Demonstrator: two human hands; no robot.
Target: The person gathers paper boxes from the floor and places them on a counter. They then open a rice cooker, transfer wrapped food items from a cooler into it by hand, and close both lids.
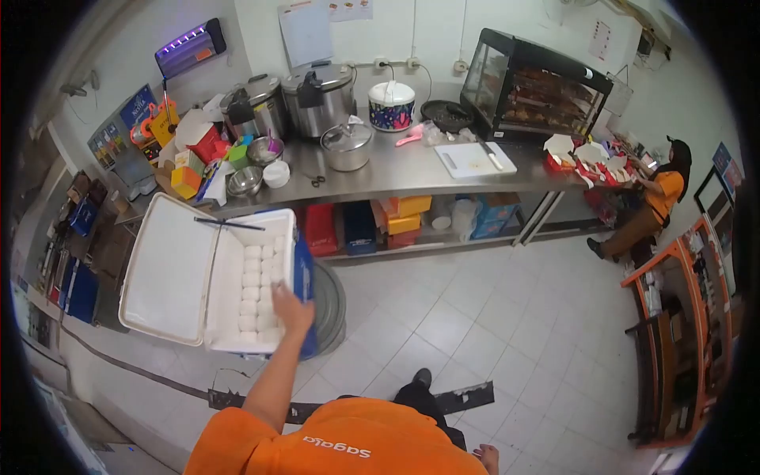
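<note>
Partly, left hand [294, 311] hides white balls [251, 279]; right hand [488, 459] cropped; fingers' grip unclear.

1 open cooler [302, 269], 2 lg steel cookers [336, 99], 1 cutting bd [465, 161], 1 display cab [546, 91]

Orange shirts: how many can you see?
2: the camera wearer's shirt at the bottom, left hand at the cooler; and the co-worker's shirt by the counter, far right.
</note>
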